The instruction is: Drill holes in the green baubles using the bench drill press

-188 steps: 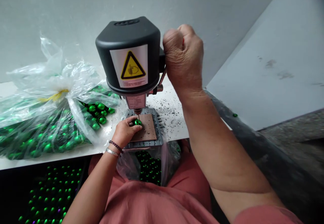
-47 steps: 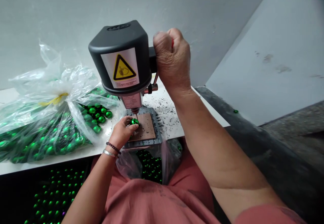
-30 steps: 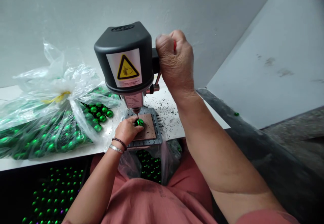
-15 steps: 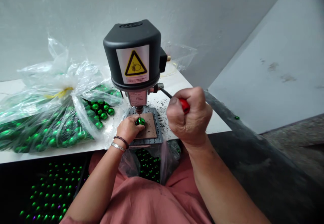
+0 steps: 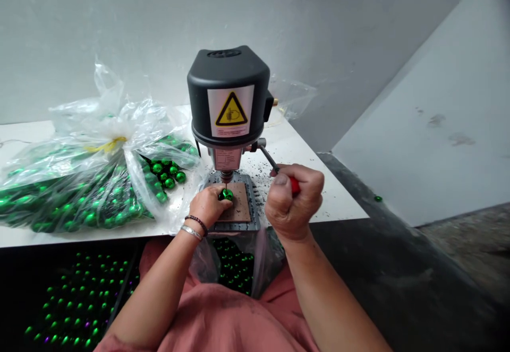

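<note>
Pale grey walls (image 5: 151, 23) stand behind a white surface (image 5: 338, 203) scattered with dark crumbs (image 5: 258, 188). Near its middle we see a black-topped drill (image 5: 229, 97), with a large clear bag (image 5: 107, 182) of green balls to its left.

Our left hand (image 5: 209, 204) pinches one shiny green ball (image 5: 228, 195) on a brown board (image 5: 239, 214), under the thin drill bit (image 5: 226, 186). To the right, our right hand (image 5: 295, 200) is closed in a fist around the red knob (image 5: 295, 185) of the lever (image 5: 268, 156). We cannot tell whether the bit has entered the ball.

To do this well, we judge, we should hold the ball firmly by its sides so it cannot roll or spin, keep fingertips clear of the bit, centre the top under it, and work the lever smoothly rather than with a jerk.

Compared with one second ago, our right fist has come down from high beside the drill's head, leaving that side of the drill uncovered. Our left grip still clamps a ball in much the same place.
</note>
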`<state>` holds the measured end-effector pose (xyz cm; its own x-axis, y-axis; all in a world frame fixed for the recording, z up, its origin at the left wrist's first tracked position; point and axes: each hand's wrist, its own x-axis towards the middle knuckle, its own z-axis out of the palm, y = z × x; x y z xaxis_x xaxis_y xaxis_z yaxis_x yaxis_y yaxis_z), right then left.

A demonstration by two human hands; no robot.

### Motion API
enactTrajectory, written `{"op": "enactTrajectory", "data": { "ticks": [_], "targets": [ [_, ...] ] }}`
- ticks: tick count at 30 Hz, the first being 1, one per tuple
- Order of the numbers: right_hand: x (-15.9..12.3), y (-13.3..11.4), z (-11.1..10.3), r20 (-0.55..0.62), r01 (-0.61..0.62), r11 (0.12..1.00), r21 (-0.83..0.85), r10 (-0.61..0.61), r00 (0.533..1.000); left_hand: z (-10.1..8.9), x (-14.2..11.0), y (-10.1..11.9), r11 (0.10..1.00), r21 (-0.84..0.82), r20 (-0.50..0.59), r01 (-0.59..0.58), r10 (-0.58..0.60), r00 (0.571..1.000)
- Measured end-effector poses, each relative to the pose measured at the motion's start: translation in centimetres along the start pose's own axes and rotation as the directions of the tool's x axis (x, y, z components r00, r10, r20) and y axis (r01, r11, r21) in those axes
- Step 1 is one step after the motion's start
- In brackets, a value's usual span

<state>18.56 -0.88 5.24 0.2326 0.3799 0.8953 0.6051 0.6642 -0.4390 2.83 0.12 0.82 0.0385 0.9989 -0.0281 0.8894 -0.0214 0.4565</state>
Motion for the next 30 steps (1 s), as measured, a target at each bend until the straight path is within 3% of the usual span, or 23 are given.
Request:
{"op": "enactTrajectory", "data": {
  "ticks": [12,15,17,21,24,27,28,30],
  "targets": [
    [-2.5,1.3,0.3,0.068,-0.047,0.988,0.146,0.038,0.997,0.1,-0.1,-0.2,1.000,-0.014,-0.006,-0.016,0.016,1.000],
    [-0.3,0.7,0.3,0.021,0.003,0.994,0.110,-0.006,1.000,0.3,0.0,-0.3,1.000,-0.024,-0.014,-0.013,0.013,1.000],
    [2.6,0.0,0.6,-0.041,0.081,0.997,-0.007,-0.081,0.996,0.3,0.0,-0.2,0.999,-0.044,-0.017,0.001,-0.002,1.000],
    [8.0,-1.0,1.7,0.002,-0.032,0.999,-0.040,0.032,0.999,-0.4,-0.8,0.0,0.992,-0.124,-0.001,0.036,-0.036,0.999],
    [9.4,-1.0,2.3,0.043,-0.108,0.994,0.006,0.108,0.993,-1.8,-2.4,-0.1,0.975,-0.217,0.128,0.042,-0.014,0.992],
    [9.2,-0.9,2.4,0.040,-0.140,0.990,0.020,0.139,0.989,-3.0,-3.8,-0.7,0.922,-0.382,0.381,0.061,0.097,0.919],
    [9.1,-0.9,2.3,0.038,-0.148,0.989,0.022,0.147,0.988,-3.2,-4.1,-0.9,0.896,-0.434,0.418,0.087,0.115,0.901],
    [9.0,-1.0,2.3,0.040,-0.160,0.986,0.033,0.159,0.986,-3.1,-4.2,-1.4,0.814,-0.551,0.401,0.182,0.068,0.913]
  ]
}}
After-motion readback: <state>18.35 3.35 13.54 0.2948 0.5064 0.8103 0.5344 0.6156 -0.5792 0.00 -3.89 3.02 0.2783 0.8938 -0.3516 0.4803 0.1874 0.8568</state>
